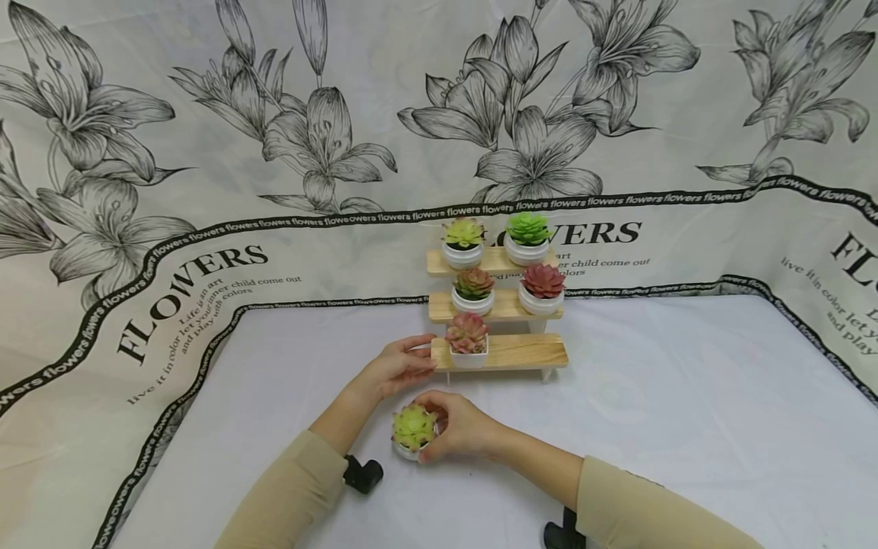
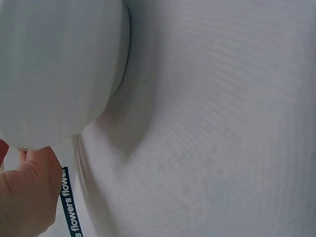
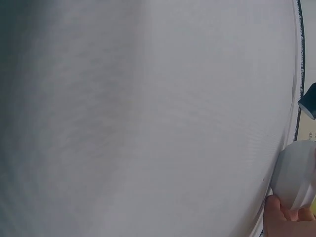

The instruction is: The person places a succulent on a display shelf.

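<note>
My right hand grips a small white round pot with a yellow-green succulent, low over or on the white cloth; whether it touches is unclear. In the right wrist view, fingers hold this white pot. A white pot fills the upper left of the left wrist view and partly hides my left hand. My left hand holds the left end of the lowest board of a three-tier wooden plant stand. A pink succulent in a square white pot stands on that board.
On the middle tier sit a reddish-green succulent and a dark red succulent. The top tier carries a yellow-green succulent and a bright green succulent. Flower-printed cloth hangs behind the white-covered table.
</note>
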{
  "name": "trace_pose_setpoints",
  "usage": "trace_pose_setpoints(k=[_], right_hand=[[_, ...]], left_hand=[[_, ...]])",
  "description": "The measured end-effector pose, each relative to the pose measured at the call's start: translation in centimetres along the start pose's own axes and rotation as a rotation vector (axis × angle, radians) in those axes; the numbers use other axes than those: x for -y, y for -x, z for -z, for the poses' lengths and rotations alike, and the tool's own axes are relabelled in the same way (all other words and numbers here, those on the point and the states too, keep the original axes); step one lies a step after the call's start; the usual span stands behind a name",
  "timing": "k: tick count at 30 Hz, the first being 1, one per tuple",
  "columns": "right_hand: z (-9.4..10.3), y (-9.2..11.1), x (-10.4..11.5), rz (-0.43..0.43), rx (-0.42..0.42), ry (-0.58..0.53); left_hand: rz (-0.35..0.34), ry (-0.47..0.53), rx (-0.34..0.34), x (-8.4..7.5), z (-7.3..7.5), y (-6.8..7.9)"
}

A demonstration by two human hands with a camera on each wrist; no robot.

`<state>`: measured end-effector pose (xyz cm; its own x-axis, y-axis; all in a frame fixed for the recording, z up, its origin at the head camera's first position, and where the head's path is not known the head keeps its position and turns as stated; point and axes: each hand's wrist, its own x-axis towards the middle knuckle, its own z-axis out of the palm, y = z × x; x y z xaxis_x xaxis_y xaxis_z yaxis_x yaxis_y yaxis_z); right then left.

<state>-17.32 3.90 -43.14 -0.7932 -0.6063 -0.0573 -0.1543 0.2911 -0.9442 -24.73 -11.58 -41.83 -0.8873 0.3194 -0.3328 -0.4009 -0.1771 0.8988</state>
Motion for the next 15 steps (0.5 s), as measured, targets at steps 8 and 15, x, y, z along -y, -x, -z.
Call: trace_pose_setpoints(k=[8, 15], right_hand=[[0.03, 0.16, 0.20, -0.019, 0.005, -0.023], [0.25, 0.52, 0.42, -0.031, 0.008, -0.030]], left_hand=[[0.008, 0.008, -0.018, -0.03, 0.07, -0.13], [0.015, 0.014, -0.001, -0.16, -0.03, 0.05]])
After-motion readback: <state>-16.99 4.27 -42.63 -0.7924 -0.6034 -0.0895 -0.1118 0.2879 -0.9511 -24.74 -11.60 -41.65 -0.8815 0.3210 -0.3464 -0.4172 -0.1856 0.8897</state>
